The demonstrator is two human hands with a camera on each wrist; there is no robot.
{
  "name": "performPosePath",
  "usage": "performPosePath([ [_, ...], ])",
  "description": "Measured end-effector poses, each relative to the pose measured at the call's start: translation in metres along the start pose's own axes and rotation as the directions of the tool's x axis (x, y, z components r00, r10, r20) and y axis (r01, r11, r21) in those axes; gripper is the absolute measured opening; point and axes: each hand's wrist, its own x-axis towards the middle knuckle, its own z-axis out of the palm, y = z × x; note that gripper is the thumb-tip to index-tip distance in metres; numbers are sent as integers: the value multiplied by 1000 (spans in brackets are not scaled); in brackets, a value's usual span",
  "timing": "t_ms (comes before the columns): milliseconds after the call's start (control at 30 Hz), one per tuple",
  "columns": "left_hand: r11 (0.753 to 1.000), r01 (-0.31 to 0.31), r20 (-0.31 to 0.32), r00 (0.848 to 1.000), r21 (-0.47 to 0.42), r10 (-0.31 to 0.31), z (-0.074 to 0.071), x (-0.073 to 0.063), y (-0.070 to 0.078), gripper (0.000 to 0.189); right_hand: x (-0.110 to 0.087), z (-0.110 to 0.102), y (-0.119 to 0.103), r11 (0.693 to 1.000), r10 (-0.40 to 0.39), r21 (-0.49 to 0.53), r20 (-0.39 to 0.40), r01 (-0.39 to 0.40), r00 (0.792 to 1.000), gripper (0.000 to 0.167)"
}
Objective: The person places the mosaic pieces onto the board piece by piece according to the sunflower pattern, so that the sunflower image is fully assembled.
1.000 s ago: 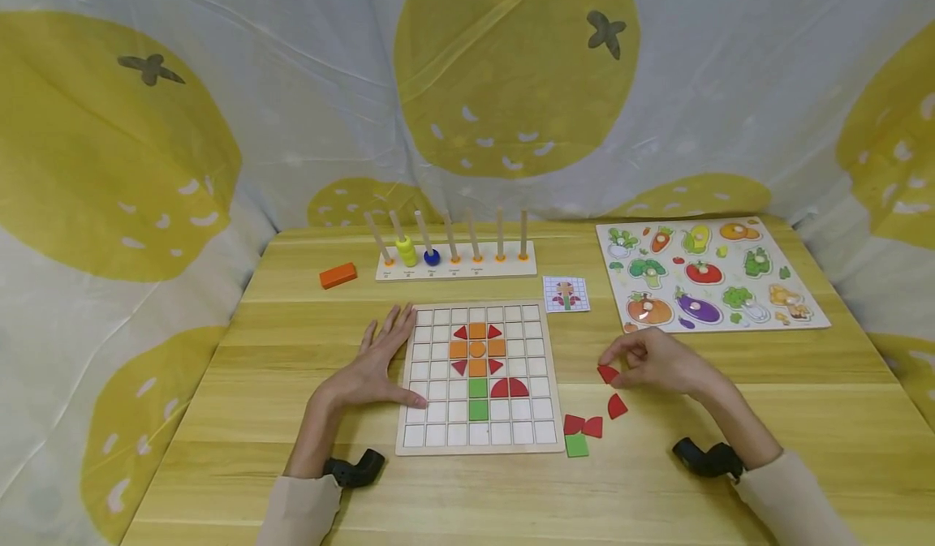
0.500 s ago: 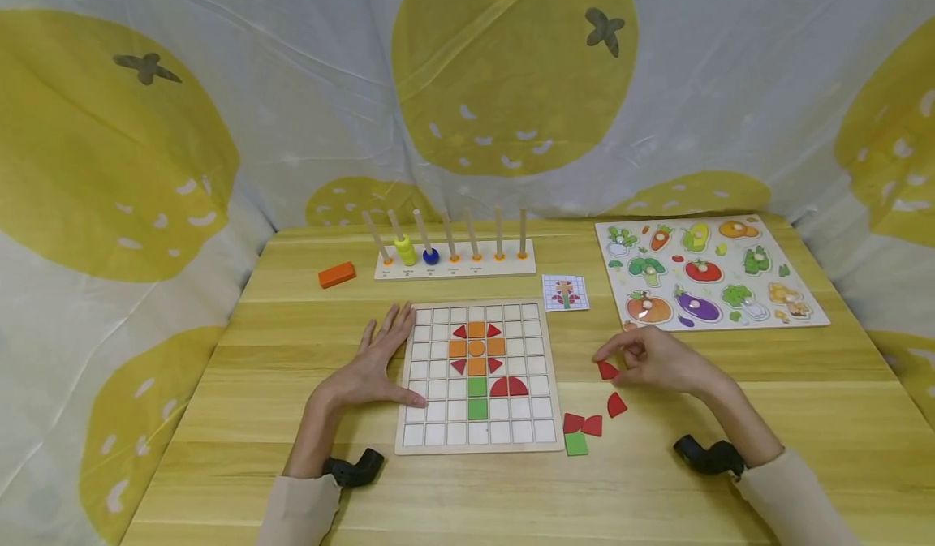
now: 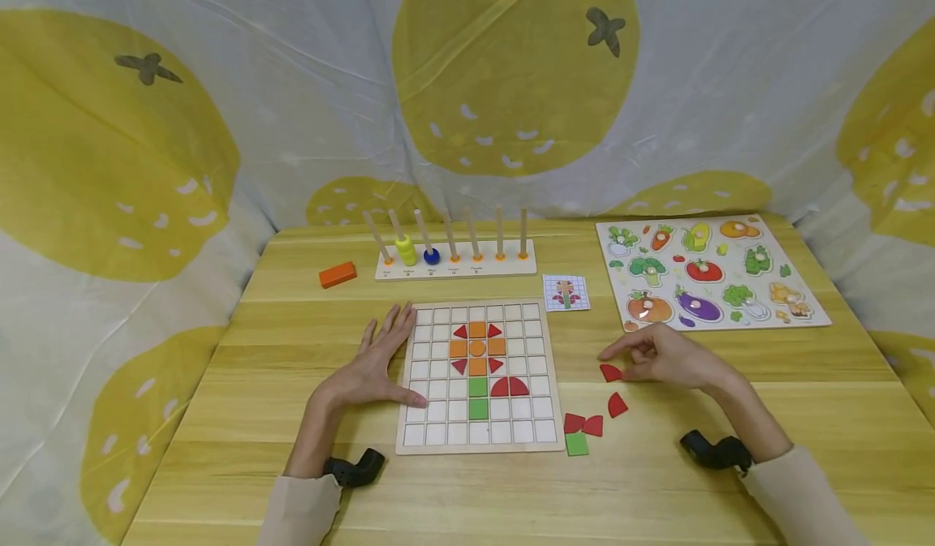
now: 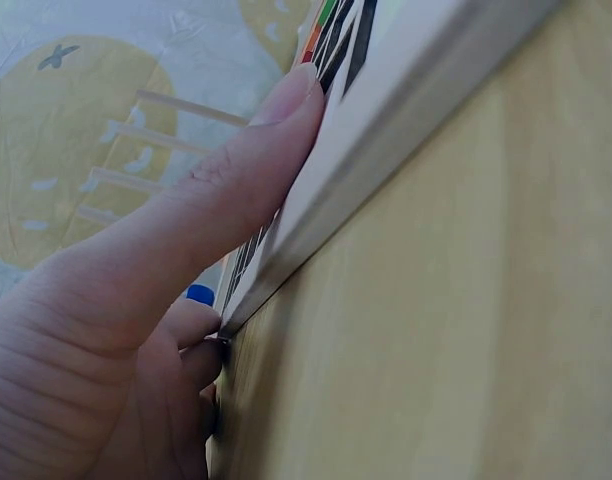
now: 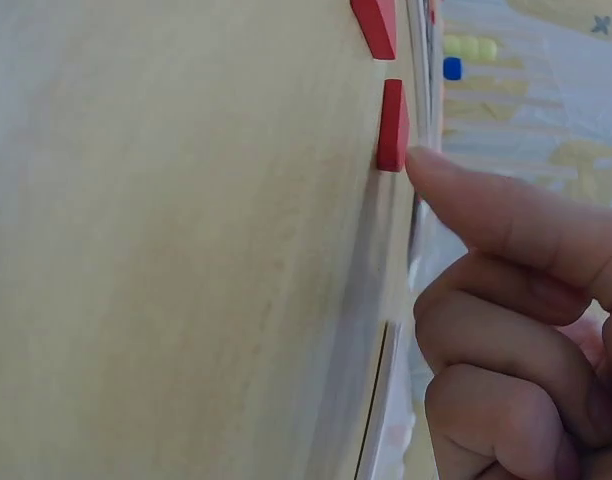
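Observation:
My left hand (image 3: 372, 367) lies spread over the left edge of a wooden grid board (image 3: 438, 436), thumb on the squares and fingers along the side. On the board sit orange square tiles (image 3: 458, 350), an orange circle (image 3: 477, 349), small red triangles (image 3: 459, 333), two green squares (image 3: 478, 409) and two red quarter-circle tiles (image 3: 519, 387). To the right, my right hand (image 3: 661, 359) has thumb and index finger around another red quarter-circle tile (image 3: 609, 373) low at the table; its other fingers curl in. In the right wrist view the thumb (image 5: 476, 205) meets that tile's edge.
Loose red quarter-circle tiles (image 3: 617, 405) and a green square (image 3: 577, 444) lie right of the board. Behind it stand a peg rack (image 3: 456, 266), an orange block (image 3: 338, 275) and a pattern card (image 3: 566, 294). A vegetable puzzle (image 3: 712, 274) fills the back right.
The right hand has drawn slightly right, and the red tile at its fingers has shifted and turned a little with it. The left hand has stayed on the board.

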Motion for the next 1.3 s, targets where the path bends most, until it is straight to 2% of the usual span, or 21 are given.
performPosePath([
  [133,1000,-1,1,1000,4,1,0,0,-1,141,-1,-2,0,1000,29,0,-32,-29,999,29],
  [333,1000,-4,1,1000,-4,4,0,0,-1,140,0,1,-2,999,29,34,-65,-27,997,30],
  [467,1000,-6,-1,1000,-13,6,0,0,-1,140,3,4,-2,999,13,43,-36,-11,999,34],
  [733,1000,-7,-8,1000,-8,7,2,0,-2,140,7,13,-3,998,-57,-36,31,58,998,32],
  [1033,1000,-8,-14,1000,-11,8,2,0,-3,140,7,18,-7,997,8,-70,-21,-9,1000,22],
  [1300,1000,-1,-9,1000,-12,1,1,0,-1,140,10,24,-11,998,23,-50,-49,-25,999,25],
])
